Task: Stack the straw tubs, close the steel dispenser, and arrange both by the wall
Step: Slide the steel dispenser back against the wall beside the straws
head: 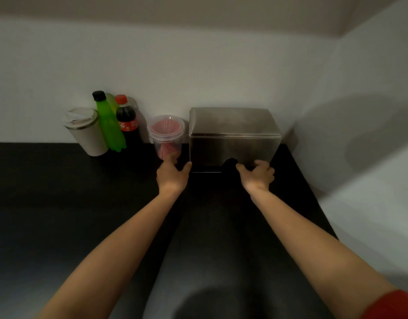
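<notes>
The steel dispenser (234, 137) sits on the black counter (60, 192) with its back against the white wall (198, 77), lid down and flush along the front edge. Both hands are at its lower front edge. The left hand (173, 174) is at the bottom left corner, thumb touching the steel, while its fingers (172, 157) reach up to the base of the clear straw tubs (167, 137) just beside the dispenser on the left; the hand is spread, not wrapped round either thing. The right hand (258, 173) is at the bottom right of the front face, fingers curled and thumb stretched along the lower edge; whether it actually grasps the box or only presses on it cannot be told. The tubs stand nested one in the other, red straws inside, close to the wall. Farther left along the wall stand a cola bottle (127, 122), a green soda bottle (108, 123) and a lidded tumbler (86, 132), bunched together and well apart from the hands.
</notes>
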The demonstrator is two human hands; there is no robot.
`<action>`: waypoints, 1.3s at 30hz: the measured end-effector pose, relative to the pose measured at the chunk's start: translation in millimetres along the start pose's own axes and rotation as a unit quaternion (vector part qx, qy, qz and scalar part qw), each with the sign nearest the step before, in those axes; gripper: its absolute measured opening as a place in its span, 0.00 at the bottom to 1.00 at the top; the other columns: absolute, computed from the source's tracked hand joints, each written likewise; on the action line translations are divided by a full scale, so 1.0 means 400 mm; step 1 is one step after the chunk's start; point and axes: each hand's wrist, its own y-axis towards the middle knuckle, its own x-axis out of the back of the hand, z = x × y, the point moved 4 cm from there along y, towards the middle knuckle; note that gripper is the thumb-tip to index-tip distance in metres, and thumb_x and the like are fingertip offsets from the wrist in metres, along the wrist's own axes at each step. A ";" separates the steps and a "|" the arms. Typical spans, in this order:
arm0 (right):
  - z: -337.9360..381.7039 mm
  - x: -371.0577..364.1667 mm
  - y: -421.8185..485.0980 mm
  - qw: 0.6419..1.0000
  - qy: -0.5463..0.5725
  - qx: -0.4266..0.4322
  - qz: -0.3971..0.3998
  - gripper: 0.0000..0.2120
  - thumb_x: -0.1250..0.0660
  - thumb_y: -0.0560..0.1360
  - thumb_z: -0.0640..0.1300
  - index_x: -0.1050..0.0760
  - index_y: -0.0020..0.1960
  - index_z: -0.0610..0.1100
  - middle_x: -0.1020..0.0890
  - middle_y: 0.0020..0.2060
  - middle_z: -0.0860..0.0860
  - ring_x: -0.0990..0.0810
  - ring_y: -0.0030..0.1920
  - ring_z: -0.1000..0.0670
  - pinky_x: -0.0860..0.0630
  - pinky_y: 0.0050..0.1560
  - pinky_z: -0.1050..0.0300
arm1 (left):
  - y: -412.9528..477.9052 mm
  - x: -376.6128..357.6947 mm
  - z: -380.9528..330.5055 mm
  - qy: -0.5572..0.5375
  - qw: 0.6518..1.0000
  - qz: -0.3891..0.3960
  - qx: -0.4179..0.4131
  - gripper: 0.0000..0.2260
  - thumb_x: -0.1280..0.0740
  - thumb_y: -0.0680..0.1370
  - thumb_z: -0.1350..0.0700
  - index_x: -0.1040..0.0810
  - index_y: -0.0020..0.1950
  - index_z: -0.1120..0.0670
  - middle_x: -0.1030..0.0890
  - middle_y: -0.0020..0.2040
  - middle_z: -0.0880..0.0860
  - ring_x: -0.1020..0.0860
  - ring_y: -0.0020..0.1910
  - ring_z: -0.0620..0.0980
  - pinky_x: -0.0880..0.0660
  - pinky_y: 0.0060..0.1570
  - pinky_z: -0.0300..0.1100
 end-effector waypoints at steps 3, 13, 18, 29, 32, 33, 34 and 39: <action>0.027 -0.055 -0.044 0.997 0.016 0.052 0.054 0.21 0.31 0.73 0.49 0.31 0.62 0.44 0.30 0.63 0.45 0.30 0.63 0.45 0.29 0.61 0.51 | 0.016 0.037 0.016 -0.018 1.000 -0.014 0.001 0.23 0.30 0.74 0.51 0.30 0.67 0.55 0.24 0.63 0.55 0.25 0.61 0.54 0.29 0.56 0.44; 0.185 -0.298 -0.188 0.972 0.074 0.158 0.160 0.07 0.34 0.75 0.45 0.23 0.52 0.47 0.20 0.47 0.53 0.23 0.48 0.56 0.30 0.46 0.70 | 0.163 0.166 0.096 -0.048 0.999 0.007 -0.014 0.26 0.31 0.75 0.48 0.32 0.68 0.59 0.24 0.63 0.58 0.25 0.61 0.54 0.29 0.58 0.44; 0.235 -0.372 -0.193 0.973 0.099 0.149 0.145 0.14 0.35 0.76 0.45 0.25 0.60 0.44 0.21 0.51 0.51 0.22 0.55 0.51 0.30 0.49 0.71 | 0.255 0.165 0.101 -0.106 0.992 0.066 0.022 0.26 0.33 0.76 0.46 0.33 0.70 0.56 0.25 0.65 0.56 0.27 0.63 0.52 0.33 0.56 0.39; 0.297 -0.439 -0.117 0.985 0.132 0.059 0.097 0.25 0.40 0.77 0.48 0.38 0.72 0.45 0.26 0.66 0.44 0.28 0.66 0.45 0.32 0.64 0.54 | 0.358 0.114 0.094 -0.147 0.978 0.139 0.048 0.31 0.36 0.77 0.45 0.40 0.75 0.58 0.33 0.72 0.59 0.29 0.66 0.56 0.30 0.65 0.52; 0.305 -0.450 -0.114 0.985 0.138 0.059 0.083 0.24 0.40 0.77 0.48 0.37 0.71 0.46 0.26 0.65 0.44 0.27 0.65 0.44 0.31 0.64 0.52 | 0.366 0.112 0.096 -0.153 0.978 0.136 0.040 0.29 0.36 0.77 0.46 0.38 0.74 0.58 0.30 0.70 0.59 0.29 0.66 0.55 0.30 0.65 0.50; 0.305 -0.452 -0.113 0.986 0.134 0.059 0.079 0.24 0.40 0.77 0.48 0.37 0.72 0.46 0.26 0.66 0.44 0.27 0.65 0.43 0.31 0.64 0.51 | 0.367 0.111 0.098 -0.157 0.977 0.137 0.040 0.29 0.36 0.77 0.46 0.37 0.73 0.58 0.29 0.69 0.59 0.28 0.66 0.55 0.29 0.64 0.51; 0.305 -0.453 -0.114 0.987 0.130 0.058 0.078 0.25 0.41 0.77 0.48 0.38 0.72 0.45 0.26 0.66 0.43 0.28 0.65 0.43 0.31 0.65 0.51 | 0.366 0.111 0.100 -0.157 0.977 0.139 0.038 0.29 0.36 0.77 0.46 0.37 0.73 0.58 0.28 0.69 0.59 0.28 0.65 0.55 0.29 0.64 0.51; 0.309 -0.458 -0.122 0.987 0.133 0.060 0.067 0.26 0.41 0.77 0.48 0.40 0.74 0.45 0.26 0.66 0.43 0.28 0.66 0.43 0.32 0.67 0.48 | 0.361 0.116 0.094 -0.115 0.983 0.144 -0.001 0.27 0.38 0.78 0.44 0.34 0.72 0.57 0.26 0.67 0.58 0.27 0.64 0.56 0.29 0.64 0.51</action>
